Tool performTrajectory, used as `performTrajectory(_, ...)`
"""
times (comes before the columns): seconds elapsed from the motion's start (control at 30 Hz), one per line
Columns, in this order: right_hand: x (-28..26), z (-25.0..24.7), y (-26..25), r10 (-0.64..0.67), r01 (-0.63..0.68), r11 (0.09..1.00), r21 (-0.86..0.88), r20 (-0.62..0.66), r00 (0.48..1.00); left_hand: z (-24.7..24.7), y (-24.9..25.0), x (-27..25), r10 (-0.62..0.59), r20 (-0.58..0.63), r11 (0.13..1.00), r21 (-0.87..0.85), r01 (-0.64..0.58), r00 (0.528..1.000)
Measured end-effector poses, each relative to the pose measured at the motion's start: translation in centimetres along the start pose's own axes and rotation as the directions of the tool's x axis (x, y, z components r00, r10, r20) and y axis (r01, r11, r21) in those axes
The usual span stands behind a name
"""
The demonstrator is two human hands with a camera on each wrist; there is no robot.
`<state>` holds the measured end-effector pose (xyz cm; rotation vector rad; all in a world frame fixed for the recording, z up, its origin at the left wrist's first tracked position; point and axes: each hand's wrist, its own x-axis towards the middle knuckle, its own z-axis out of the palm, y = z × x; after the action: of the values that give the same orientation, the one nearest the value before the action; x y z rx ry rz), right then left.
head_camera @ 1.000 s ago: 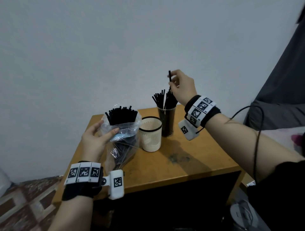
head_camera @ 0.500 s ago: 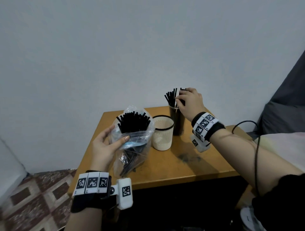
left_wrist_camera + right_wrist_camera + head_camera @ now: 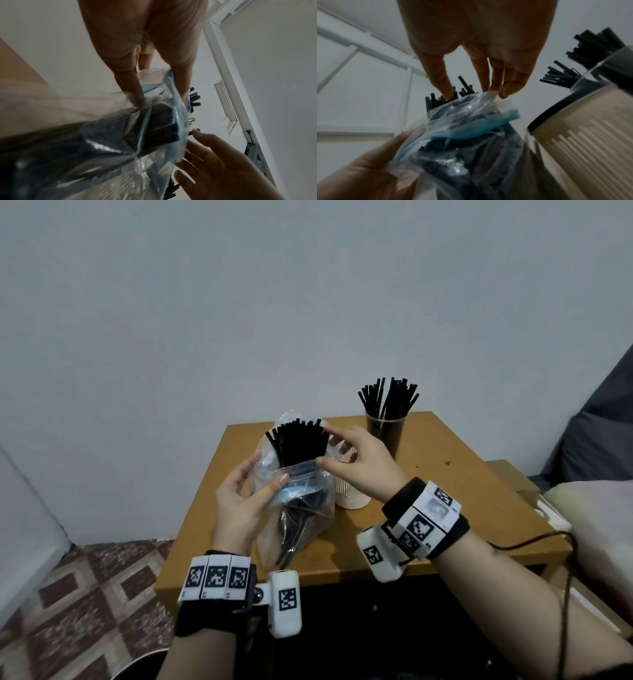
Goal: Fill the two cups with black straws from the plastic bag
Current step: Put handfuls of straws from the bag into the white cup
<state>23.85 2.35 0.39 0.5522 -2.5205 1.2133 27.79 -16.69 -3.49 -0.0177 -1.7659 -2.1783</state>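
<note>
i'm getting dim, flat, greyish light on the head view, edges bending outward. both wrist views are smearing with motion blur (worst low down); glare is glinting off the plastic bag.

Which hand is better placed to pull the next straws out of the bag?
Probably the right hand. Its fingers are already at the straw tips sticking out of the plastic bag, and it holds nothing. The left hand holds the bag upright, so it is occupied.

Black straws, clear blue-edged bag, ribbed cream cup, tan table.
</note>
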Motion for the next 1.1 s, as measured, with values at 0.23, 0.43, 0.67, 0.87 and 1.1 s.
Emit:
performTrajectory(0.23,1.1,1.5,-1.0,0.021,-0.021,1.0,-0.017,-0.004,1.0,-0.4,-0.6,0.1,-0.025,0.018,1.0,0.011,0.025,1.0)
performTrajectory(0.43,1.7,2.9,-1.5,-0.011,0.024,0.993,-0.117,0.114,0.993,-1.2,-1.0,0.3,-0.031,0.036,0.999,0.043,0.029,0.999)
performTrajectory(0.67,1.9,3.2,-1.5,-0.092,0.044,0.974,-0.224,-0.204,0.975,-1.3,-1.1,0.6,-0.074,0.074,0.997,0.044,0.071,0.995)
performTrajectory(0.87,2.4,1.7,-2.0,-0.06,0.026,0.974,-0.226,-0.143,0.988,-0.9,-1.4,0.8,-0.082,0.099,0.992,0.106,0.072,0.992)
performTrajectory(1.1,1.7,1.5,-2.3,-0.067,0.058,0.98,-0.193,-0.039,0.997,-0.2,-1.2,1.0,-0.063,0.117,0.987,0.157,0.044,0.991)
